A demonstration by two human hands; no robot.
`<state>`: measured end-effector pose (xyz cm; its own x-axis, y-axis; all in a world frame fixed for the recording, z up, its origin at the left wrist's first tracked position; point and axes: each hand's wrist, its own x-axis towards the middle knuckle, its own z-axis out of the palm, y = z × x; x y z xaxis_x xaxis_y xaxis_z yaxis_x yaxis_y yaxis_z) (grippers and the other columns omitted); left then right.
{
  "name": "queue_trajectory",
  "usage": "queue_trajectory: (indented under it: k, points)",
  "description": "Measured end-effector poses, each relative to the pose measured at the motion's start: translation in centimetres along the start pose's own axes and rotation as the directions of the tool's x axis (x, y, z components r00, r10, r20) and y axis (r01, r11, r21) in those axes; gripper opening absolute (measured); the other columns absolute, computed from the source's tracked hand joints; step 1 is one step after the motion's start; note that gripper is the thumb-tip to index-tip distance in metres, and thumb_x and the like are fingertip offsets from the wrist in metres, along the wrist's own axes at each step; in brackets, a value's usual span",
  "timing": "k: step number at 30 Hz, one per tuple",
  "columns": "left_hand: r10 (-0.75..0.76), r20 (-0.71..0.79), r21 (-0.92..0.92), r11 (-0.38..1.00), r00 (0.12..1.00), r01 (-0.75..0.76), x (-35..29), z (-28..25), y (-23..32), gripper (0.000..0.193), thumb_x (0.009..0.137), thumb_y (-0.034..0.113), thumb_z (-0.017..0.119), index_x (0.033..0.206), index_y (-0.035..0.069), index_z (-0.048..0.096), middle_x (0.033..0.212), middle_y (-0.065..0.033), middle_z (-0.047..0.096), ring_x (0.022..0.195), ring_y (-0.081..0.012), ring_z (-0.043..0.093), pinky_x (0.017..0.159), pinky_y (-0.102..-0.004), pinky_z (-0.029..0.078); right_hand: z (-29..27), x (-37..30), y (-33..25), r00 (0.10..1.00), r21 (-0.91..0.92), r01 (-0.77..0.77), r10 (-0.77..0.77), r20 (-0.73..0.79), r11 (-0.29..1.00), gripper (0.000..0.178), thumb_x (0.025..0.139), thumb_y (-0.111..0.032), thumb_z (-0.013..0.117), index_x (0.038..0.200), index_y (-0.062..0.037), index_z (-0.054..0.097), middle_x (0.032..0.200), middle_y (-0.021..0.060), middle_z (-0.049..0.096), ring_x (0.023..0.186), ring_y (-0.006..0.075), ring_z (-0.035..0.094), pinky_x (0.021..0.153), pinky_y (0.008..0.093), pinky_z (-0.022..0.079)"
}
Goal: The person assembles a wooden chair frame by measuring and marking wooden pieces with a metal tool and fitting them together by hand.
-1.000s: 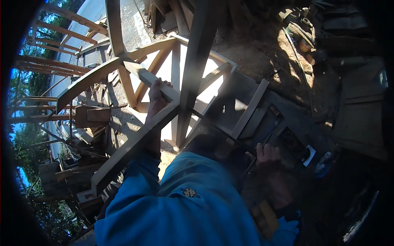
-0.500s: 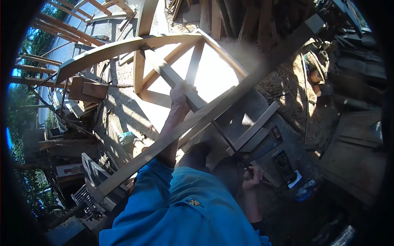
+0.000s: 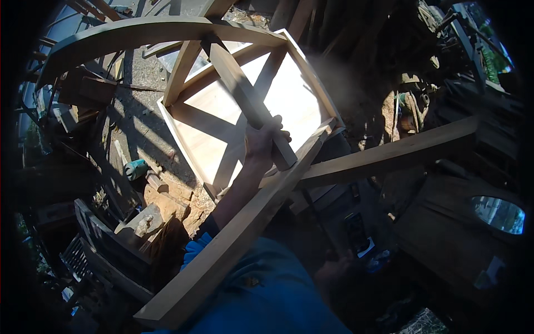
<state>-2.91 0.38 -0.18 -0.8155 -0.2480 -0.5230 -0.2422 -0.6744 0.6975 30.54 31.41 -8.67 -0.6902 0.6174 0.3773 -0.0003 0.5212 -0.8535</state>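
My left hand (image 3: 264,142) is wrapped round a squared wooden bar (image 3: 239,83), near its lower end. The bar's upper end meets a curved wooden piece (image 3: 133,30). Below the hand, a long pale timber (image 3: 222,250) slants up from the lower left across my forearm. A darker timber (image 3: 389,158) reaches right from behind it; whether the two are joined I cannot tell. In deep shade at the lower right, my right hand (image 3: 334,267) is closed at the lower end of a thin dark rod (image 3: 320,222), whose kind does not show.
Beneath the bar lies a pale, shallow-rimmed wooden panel (image 3: 194,145) in bright sun. Scrap timber and a slatted wooden piece (image 3: 78,259) stand at the left, near a small teal object (image 3: 136,168). A dark phone-like object (image 3: 354,228) and a brown board (image 3: 445,222) lie at the right.
The view has shifted and darkened. The curved piece sits higher and farther left, the long timber's near end lower. The darker timber now shows apart at the right. My left hand keeps its grip.
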Motion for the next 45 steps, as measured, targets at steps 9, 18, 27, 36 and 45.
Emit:
queue_trajectory:
  k: [9, 18, 27, 36, 45]
  points:
    - [0.121, -0.063, 0.021, 0.993, 0.991, -0.12, -0.1, 0.1, 0.0, 0.02, 0.083, 0.008, 0.058, 0.095, -0.005, 0.049, 0.072, -0.0124, 0.056, 0.056, -0.0231, 0.062, 0.047, -0.0344, 0.053, 2.9, 5.0, -10.2, 0.439, 0.185, -0.886, 0.898, 0.038, 0.425, 0.009, 0.091, -0.021, 0.051, 0.099, -0.0186, 0.048, 0.084, 0.0039, 0.047, 0.059, 0.0164, 0.046, 0.05, 0.0361, 0.041]
    - [0.092, -0.05, -0.056, 0.994, 0.995, -0.095, 0.2, -0.3, -1.4, 0.017, 0.08, 0.002, 0.058, 0.092, -0.003, 0.048, 0.069, -0.0125, 0.055, 0.052, -0.0242, 0.062, 0.045, -0.0354, 0.053, -0.2, 9.0, -9.3, -0.096, -0.399, -0.917, 0.968, 0.232, 0.005, 0.015, 0.097, -0.031, 0.044, 0.109, -0.0245, 0.037, 0.077, 0.0032, 0.048, 0.061, 0.0173, 0.048, 0.052, 0.0375, 0.039]
    - [0.143, -0.103, 0.025, 0.99, 0.984, -0.141, -0.2, -0.7, -0.3, 0.018, 0.085, 0.01, 0.058, 0.095, -0.003, 0.05, 0.071, -0.012, 0.055, 0.054, -0.0244, 0.061, 0.047, -0.0359, 0.052, -2.4, 8.1, -14.9, 0.621, -0.406, 0.089, 0.268, 0.737, 0.91, 0.069, 0.089, -0.014, 0.05, 0.148, -0.0048, 0.015, 0.127, 0.0271, 0.042, 0.087, 0.0356, 0.062, 0.081, 0.0407, 0.052]
    - [0.08, 0.113, 0.034, 0.996, 0.99, -0.084, 3.8, -3.8, -0.9, 0.023, 0.087, 0.02, 0.057, 0.102, 0.004, 0.048, 0.078, -0.012, 0.054, 0.07, -0.0265, 0.06, 0.063, -0.0416, 0.053, -1.9, 10.1, -7.6, 0.559, -0.332, 0.794, -0.398, 0.728, 0.509, 0.049, 0.091, -0.053, 0.051, 0.093, -0.0059, 0.064, 0.075, 0.0075, 0.046, 0.063, 0.0239, 0.049, 0.062, 0.0428, 0.044]
    - [-0.005, 0.209, 0.018, 1.0, 0.978, 0.001, 3.7, -4.2, -1.4, 0.026, 0.084, 0.017, 0.057, 0.103, 0.008, 0.041, 0.08, -0.0117, 0.052, 0.07, -0.0246, 0.059, 0.065, -0.0398, 0.053, 2.0, 11.1, -3.5, 0.632, 0.072, 0.718, -0.691, 0.351, 0.693, 0.033, 0.091, -0.023, 0.039, 0.063, -0.0085, 0.048, 0.057, 0.0042, 0.041, 0.051, 0.0223, 0.045, 0.058, 0.0378, 0.037]
